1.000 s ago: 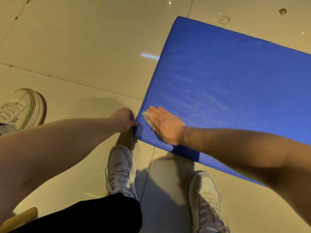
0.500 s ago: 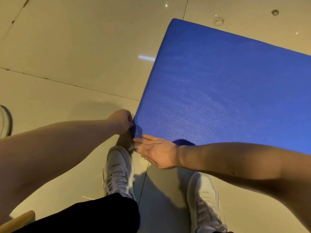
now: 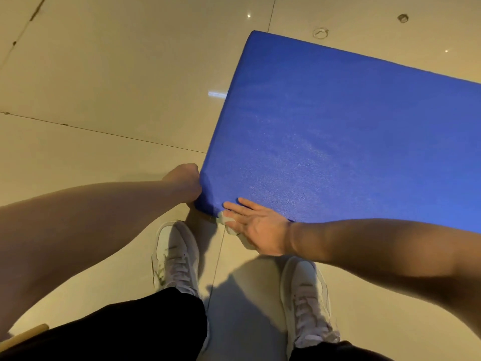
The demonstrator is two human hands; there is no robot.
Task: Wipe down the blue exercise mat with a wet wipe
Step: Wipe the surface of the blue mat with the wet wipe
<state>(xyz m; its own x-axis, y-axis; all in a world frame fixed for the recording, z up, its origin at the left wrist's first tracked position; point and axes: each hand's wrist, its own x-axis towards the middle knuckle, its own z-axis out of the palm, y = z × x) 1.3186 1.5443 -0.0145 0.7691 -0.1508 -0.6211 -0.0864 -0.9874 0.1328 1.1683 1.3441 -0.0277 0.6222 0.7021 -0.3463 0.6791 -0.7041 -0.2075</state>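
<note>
The blue mat (image 3: 338, 131) filled the upper right of the frame, lying at a slant on the pale tiled floor (image 3: 104, 74). Its surface was a deep, even blue with a fine pebbled grain that caught the light in soft, paler streaks across the middle. Its upper-left corner was rounded and its left edge ran straight down toward the centre of the frame.

At the mat's lower-left corner the left hand (image 3: 186, 182) was curled into a fist around the edge, gripping it. Just to the right, the right hand (image 3: 256, 225) lay flat with its fingers straight and together, pressing the wet wipe (image 3: 229, 226) against the mat's lower edge.

Only a small pale crumple of the wipe showed beyond the fingers; the rest sat hidden under the palm. The left hand's fingertips were out of sight behind the mat's corner. The right forearm covered part of the lower edge, and the frame's right side cut the mat off. Below, white trainers (image 3: 177, 256) and black trousers (image 3: 143, 329) showed, and a wooden piece (image 3: 28, 334) at the lower left was too cropped to identify.
</note>
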